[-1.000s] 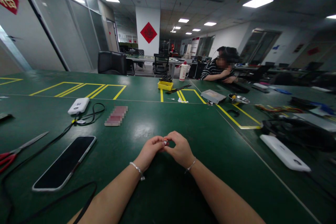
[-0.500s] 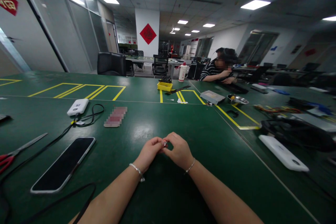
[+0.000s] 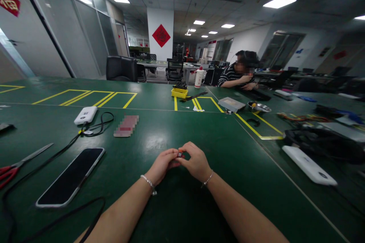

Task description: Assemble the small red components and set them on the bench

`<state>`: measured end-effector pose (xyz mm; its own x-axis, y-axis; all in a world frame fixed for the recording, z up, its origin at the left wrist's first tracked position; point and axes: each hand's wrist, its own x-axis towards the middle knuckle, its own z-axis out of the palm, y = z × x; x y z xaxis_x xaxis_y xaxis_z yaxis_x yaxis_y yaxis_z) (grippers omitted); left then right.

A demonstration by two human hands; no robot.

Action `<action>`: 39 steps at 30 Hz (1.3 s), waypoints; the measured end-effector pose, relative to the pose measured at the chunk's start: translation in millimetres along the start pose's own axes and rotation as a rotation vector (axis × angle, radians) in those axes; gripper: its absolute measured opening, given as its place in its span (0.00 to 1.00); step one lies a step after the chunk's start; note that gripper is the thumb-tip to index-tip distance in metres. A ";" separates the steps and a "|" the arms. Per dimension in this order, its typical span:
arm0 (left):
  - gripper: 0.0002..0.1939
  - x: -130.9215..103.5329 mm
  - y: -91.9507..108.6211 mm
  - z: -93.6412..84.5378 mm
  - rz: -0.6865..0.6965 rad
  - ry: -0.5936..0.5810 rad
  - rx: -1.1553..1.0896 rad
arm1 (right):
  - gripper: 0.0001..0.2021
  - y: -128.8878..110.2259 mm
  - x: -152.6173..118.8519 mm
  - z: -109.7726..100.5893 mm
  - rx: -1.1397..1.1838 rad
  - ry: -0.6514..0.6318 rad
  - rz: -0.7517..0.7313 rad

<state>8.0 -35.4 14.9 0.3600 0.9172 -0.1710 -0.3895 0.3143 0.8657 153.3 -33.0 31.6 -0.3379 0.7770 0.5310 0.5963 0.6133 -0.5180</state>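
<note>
A tiny orange object with a silvery part [image 3: 180,154] is held between the fingertips of both hands above the green table [image 3: 159,129]. From the left, my left hand [image 3: 163,164] pinches it, fingers closed. My right hand [image 3: 195,161] grips it from the other side between thumb and forefinger. What exactly the small object is cannot be made out. Both wrists wear thin bracelets.
To the left lie a phone [image 3: 71,177], red-handled scissors [image 3: 10,172], a white power bank [image 3: 86,115] with black cable, and a pinkish card [image 3: 126,126]. Ahead is a yellow tray [image 3: 179,93]. Another white device [image 3: 309,165] lies right; a person [image 3: 239,72] sits beyond.
The small object has turned between my fingertips, and more of its orange side shows. My hands have barely moved.
</note>
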 end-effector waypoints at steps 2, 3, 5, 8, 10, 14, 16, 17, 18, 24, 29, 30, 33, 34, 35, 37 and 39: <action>0.08 0.0 -0.7 -0.1 -0.029 -0.038 -0.035 | 0.07 0.6 0.0 0.4 -0.003 0.006 0.004; 0.09 0.0 -1.0 -0.2 -0.045 -0.057 -0.054 | 0.07 0.9 0.1 0.7 -0.007 0.009 0.007; 0.10 -0.3 -1.4 -0.6 -0.072 -0.090 -0.095 | 0.07 1.3 0.2 1.4 -0.024 0.008 0.006; 0.09 -0.8 -1.6 -1.0 -0.080 -0.110 -0.131 | 0.07 0.4 0.3 2.0 -0.077 -0.002 -0.012; 0.07 -0.9 -1.9 -0.5 -0.079 -0.093 -0.127 | 0.06 -0.8 0.2 1.9 -0.133 -0.005 -0.025; 0.07 -0.9 -2.5 1.8 -0.069 -0.050 -0.098 | 0.03 -1.4 -0.4 1.2 -0.238 -0.011 -0.042; 0.08 -0.8 -2.2 2.4 -0.063 -0.049 -0.087 | 0.02 -1.0 -0.5 0.8 -0.245 -0.024 -0.052; 0.08 -0.7 -1.9 2.2 -0.062 -0.052 -0.087 | 0.02 -0.9 -0.4 0.6 -0.233 -0.025 -0.056; 0.08 -0.5 -1.6 1.7 -0.064 -0.057 -0.094 | 0.03 -0.9 -0.3 0.3 -0.215 -0.020 -0.058; 0.10 1.0 -1.0 -3.3 -0.079 -0.071 -0.118 | 0.09 -2.4 0.6 -0.8 -0.093 0.008 -0.066; 0.09 -0.4 -1.5 -1.2 -0.052 -0.048 -0.042 | 0.05 -1.7 -0.2 0.6 -0.193 0.004 -0.045; 0.09 -0.9 -1.2 -0.2 -0.049 -0.039 -0.033 | 0.04 -1.1 -0.4 1.1 -0.204 0.001 -0.044; 0.09 -2.0 0.4 2.5 -0.042 -0.026 -0.030 | 0.04 0.2 -0.8 2.7 -0.189 0.005 -0.052; 0.09 -2.1 1.0 2.9 -0.042 -0.027 -0.034 | 0.04 0.3 -0.7 3.1 -0.175 0.010 -0.058; 0.09 -2.2 1.4 3.2 -0.040 -0.029 -0.036 | 0.04 0.1 -0.6 3.3 -0.161 0.016 -0.063; 0.09 -2.0 1.7 3.1 -0.032 -0.028 -0.033 | 0.05 -0.6 -0.3 3.4 -0.143 0.012 -0.073; 0.08 -1.4 0.9 2.8 -0.015 -0.019 -0.013 | 0.06 -1.3 0.0 3.1 -0.158 -0.009 -0.080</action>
<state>9.6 -37.0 17.2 0.3821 0.9074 -0.1752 -0.3944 0.3315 0.8570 150.3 -33.3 30.3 -0.3949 0.7281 0.5603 0.6740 0.6440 -0.3619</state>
